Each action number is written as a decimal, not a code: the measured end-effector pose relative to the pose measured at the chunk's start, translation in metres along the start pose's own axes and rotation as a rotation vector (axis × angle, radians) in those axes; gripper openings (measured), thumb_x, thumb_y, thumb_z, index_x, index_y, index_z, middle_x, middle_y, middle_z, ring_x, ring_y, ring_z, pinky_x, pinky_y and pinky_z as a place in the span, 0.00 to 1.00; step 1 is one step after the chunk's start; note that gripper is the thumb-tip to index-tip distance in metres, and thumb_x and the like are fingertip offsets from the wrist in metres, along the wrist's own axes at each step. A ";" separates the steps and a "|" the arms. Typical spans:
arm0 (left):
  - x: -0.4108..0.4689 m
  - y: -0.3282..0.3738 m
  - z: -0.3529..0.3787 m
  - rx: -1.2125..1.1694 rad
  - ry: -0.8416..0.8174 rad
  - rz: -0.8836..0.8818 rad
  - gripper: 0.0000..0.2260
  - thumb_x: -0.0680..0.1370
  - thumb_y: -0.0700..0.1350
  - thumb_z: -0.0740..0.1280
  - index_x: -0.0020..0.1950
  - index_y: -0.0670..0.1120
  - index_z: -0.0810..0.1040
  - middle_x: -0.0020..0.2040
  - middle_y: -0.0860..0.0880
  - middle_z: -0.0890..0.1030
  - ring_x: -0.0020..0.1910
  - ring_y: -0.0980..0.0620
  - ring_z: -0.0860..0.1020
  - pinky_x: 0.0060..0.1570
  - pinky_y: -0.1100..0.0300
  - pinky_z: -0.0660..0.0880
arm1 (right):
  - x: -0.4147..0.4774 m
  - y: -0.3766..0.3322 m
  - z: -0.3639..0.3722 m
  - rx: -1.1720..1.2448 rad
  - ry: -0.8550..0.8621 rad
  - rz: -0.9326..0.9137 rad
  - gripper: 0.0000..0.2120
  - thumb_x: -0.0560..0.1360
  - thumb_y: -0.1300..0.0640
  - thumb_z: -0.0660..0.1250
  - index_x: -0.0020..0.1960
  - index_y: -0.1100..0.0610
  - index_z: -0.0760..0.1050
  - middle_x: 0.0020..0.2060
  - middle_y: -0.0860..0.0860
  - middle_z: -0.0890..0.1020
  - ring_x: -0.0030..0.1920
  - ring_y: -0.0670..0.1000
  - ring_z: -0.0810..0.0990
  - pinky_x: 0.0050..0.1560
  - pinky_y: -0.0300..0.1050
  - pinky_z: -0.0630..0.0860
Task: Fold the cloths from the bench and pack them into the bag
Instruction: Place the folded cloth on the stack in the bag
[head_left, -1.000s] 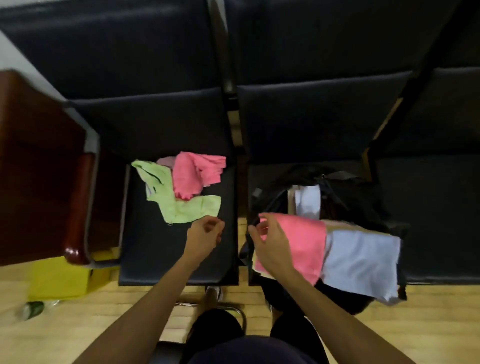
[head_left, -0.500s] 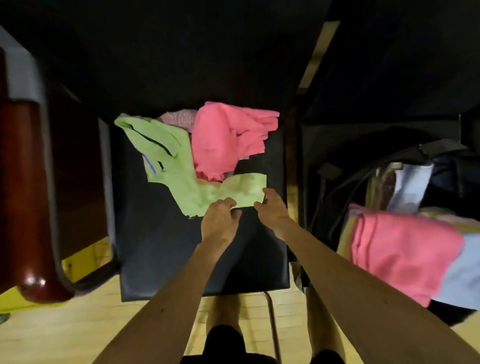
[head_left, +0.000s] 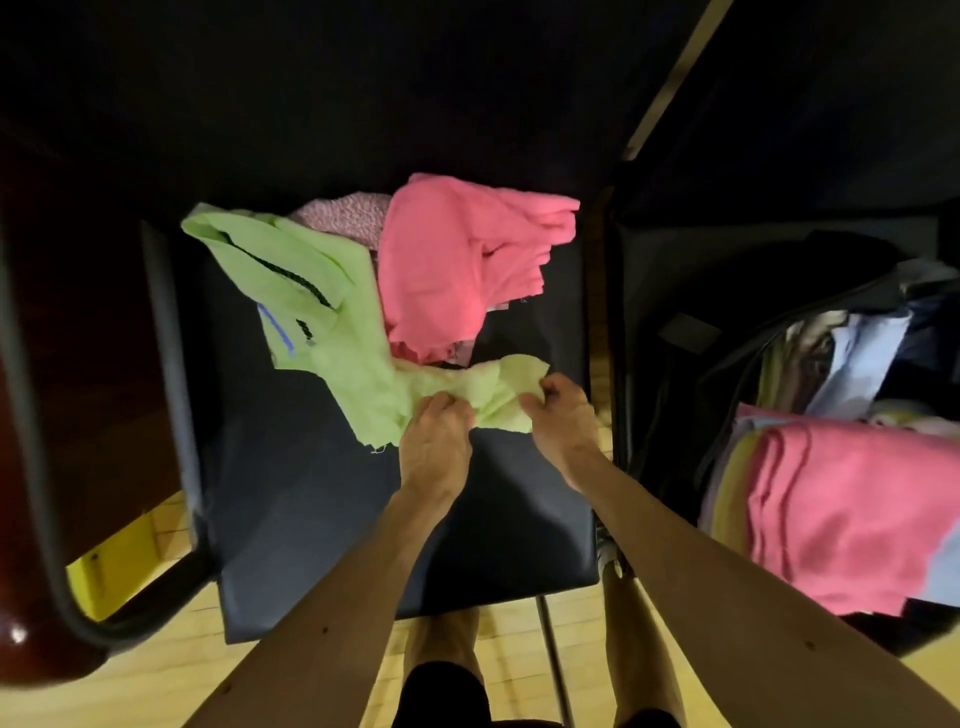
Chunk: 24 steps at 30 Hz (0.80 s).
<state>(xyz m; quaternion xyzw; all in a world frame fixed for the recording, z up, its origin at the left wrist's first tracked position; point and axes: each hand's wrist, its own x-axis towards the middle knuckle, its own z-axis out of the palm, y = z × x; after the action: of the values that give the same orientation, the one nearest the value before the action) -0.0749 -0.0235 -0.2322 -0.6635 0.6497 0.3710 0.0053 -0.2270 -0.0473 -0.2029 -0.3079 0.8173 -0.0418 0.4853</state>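
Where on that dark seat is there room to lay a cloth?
The seat is bare in its near half, from the left hand and right hand to its front edge. The far half is crowded with the green cloth and pink cloth; the bag is stuffed.

Bare bench seat (head_left: 322, 519) lies open; pink cloth (head_left: 457, 265) crowds beyond.

I cannot see the fingertips of the left hand (head_left: 436, 441) or the right hand (head_left: 558, 415): they are buried in the bunched edge of the green cloth (head_left: 332, 322) on the bench seat (head_left: 311, 519). At the seat's far edge a pale pink cloth (head_left: 348, 218) is mostly covered by the green cloth and a bright pink cloth (head_left: 457, 265). Right of the seat, the bag (head_left: 753, 291) and the folded pink cloth (head_left: 841, 509) on it run off my frame. Behind the seat it is too dark to read.
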 end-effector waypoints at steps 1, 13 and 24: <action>-0.004 0.001 -0.006 -0.030 -0.039 -0.029 0.05 0.77 0.35 0.68 0.43 0.43 0.79 0.44 0.46 0.79 0.46 0.47 0.77 0.41 0.55 0.74 | -0.007 -0.001 -0.004 0.016 -0.010 -0.018 0.05 0.80 0.56 0.65 0.50 0.58 0.74 0.35 0.49 0.76 0.36 0.50 0.75 0.35 0.44 0.71; -0.103 0.051 -0.153 -0.349 0.015 -0.041 0.04 0.80 0.44 0.67 0.50 0.47 0.82 0.48 0.53 0.79 0.48 0.54 0.77 0.50 0.59 0.74 | -0.151 -0.078 -0.098 0.220 -0.185 -0.334 0.07 0.80 0.64 0.63 0.43 0.63 0.71 0.29 0.42 0.74 0.33 0.41 0.72 0.38 0.37 0.69; -0.225 0.188 -0.333 -0.584 0.454 0.111 0.08 0.83 0.48 0.59 0.45 0.52 0.73 0.39 0.52 0.77 0.38 0.56 0.74 0.41 0.53 0.72 | -0.320 -0.178 -0.255 0.227 -0.252 -0.718 0.04 0.81 0.62 0.63 0.52 0.58 0.76 0.48 0.59 0.84 0.48 0.55 0.84 0.48 0.53 0.82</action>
<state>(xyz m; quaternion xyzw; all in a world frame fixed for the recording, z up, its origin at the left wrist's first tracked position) -0.0486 -0.0223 0.2108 -0.6663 0.5360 0.3837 -0.3486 -0.2451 -0.0758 0.2419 -0.5213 0.5818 -0.2610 0.5672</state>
